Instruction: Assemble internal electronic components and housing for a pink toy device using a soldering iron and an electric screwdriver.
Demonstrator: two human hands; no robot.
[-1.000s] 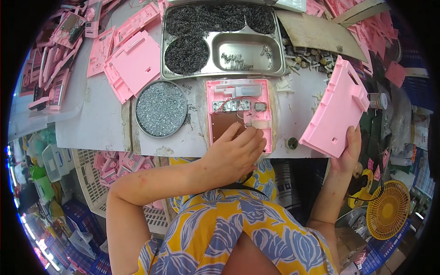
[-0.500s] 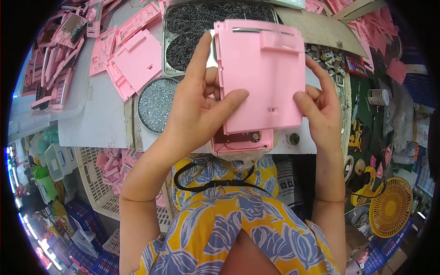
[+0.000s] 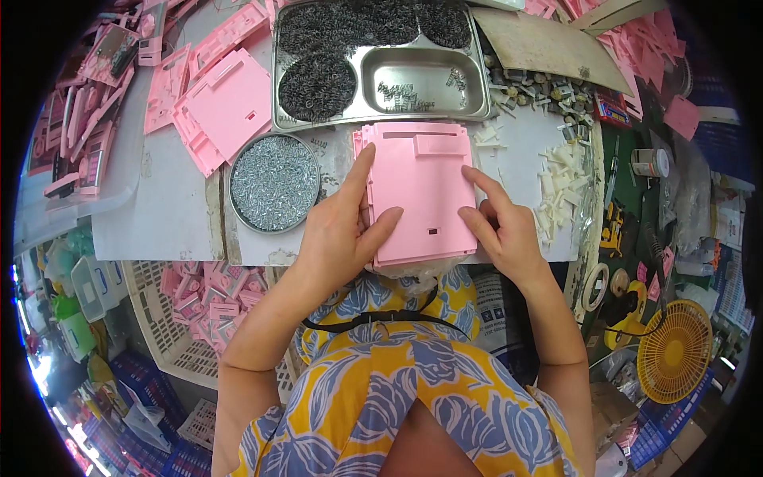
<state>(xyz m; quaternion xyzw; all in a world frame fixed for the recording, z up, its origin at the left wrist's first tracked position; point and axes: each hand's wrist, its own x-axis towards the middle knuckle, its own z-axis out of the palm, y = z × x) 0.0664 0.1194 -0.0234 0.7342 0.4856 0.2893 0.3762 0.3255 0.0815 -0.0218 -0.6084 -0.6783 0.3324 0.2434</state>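
A pink plastic panel (image 3: 421, 195), with a slot and a raised bar near its far end and a small dark cutout near its front, lies at the table's front edge. It covers the pink casing (image 3: 358, 143) beneath, of which only a sliver shows at the far left corner. My left hand (image 3: 338, 226) holds the panel's left side, thumb on top. At the right side, my right hand (image 3: 505, 230) grips the edge with bent fingers. Some fingertips of both hands are hidden. Crumpled clear plastic (image 3: 417, 277) pokes out under the front.
A metal tray (image 3: 369, 115) of dark springs stands behind the panel. To the left sit a round dish (image 3: 274, 184) of small screws and several pink panels (image 3: 230, 103). White plastic pieces (image 3: 560, 191) lie at right. Below the table is a crate (image 3: 171, 318) of pink parts.
Both hands have lowered the pink panel toward me, onto the casing at the table edge. The casing's inside, visible before, is now covered, and the tray behind shows more fully.
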